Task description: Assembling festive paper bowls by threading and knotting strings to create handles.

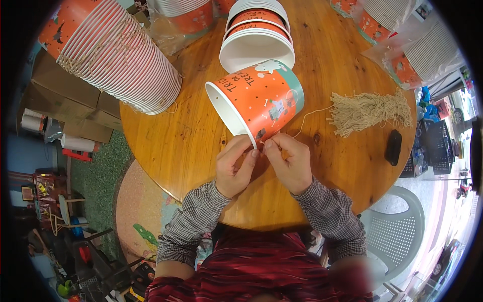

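Two hands work at the rim of an orange paper bucket.
The left hand (234,168) and right hand (289,162) both pinch the rim of the tilted bucket (256,102) above the round wooden bench (201,146); a thin string (309,117) runs to a bundle of cords (370,111).

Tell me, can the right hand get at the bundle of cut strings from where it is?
Probably yes. The right hand is at the rim of the orange paper bucket, and the string bundle lies to its right on bare table, with nothing between them.
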A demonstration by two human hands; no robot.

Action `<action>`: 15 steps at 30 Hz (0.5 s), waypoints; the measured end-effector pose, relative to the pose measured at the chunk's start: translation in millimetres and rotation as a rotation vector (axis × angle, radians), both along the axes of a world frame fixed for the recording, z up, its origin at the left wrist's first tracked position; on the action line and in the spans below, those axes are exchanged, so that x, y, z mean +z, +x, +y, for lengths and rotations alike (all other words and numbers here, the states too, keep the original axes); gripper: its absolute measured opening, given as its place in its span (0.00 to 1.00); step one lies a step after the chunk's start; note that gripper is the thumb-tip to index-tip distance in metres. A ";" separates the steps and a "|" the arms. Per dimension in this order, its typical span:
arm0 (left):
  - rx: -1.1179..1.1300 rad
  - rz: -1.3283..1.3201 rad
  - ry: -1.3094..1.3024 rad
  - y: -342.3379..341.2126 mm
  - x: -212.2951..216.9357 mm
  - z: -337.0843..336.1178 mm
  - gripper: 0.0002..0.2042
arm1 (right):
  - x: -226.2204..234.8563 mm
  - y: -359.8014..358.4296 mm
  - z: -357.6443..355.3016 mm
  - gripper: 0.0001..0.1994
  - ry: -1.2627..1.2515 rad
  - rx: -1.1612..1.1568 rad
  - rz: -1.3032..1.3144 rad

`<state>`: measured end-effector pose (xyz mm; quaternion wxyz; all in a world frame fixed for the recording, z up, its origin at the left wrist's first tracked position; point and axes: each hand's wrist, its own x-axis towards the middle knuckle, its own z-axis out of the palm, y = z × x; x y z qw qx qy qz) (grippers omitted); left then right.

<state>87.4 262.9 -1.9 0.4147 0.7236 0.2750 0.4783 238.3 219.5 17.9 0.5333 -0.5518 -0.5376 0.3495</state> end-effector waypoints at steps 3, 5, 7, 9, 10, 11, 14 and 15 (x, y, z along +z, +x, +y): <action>0.005 0.011 0.015 0.2 -1.8 1.4 0.11 | -3.3 -0.3 0.3 0.06 0.016 -0.014 -0.024; 0.007 0.020 0.026 0.9 -3.2 1.3 0.10 | -0.7 -1.9 0.0 0.06 -0.027 -0.029 -0.037; 0.019 -0.014 -0.045 3.4 -3.9 0.2 0.09 | -5.3 -1.5 1.9 0.06 0.014 -0.037 -0.033; -0.004 -0.038 -0.086 3.8 -4.6 0.5 0.09 | -7.6 -1.3 3.1 0.06 0.054 -0.045 -0.030; -0.028 -0.061 -0.127 4.0 -5.3 1.0 0.08 | -8.0 -1.5 3.4 0.06 0.058 -0.036 -0.044; -0.028 -0.061 -0.127 2.6 -7.4 2.0 0.08 | -8.2 -1.5 3.6 0.06 0.061 -0.028 -0.059; -0.197 -0.225 -0.336 -3.7 -10.3 5.9 0.08 | -8.0 0.2 1.8 0.05 -0.027 0.037 -0.039; -0.215 -0.224 -0.424 -3.3 -8.2 7.5 0.09 | -9.1 0.3 1.8 0.05 -0.027 0.036 -0.039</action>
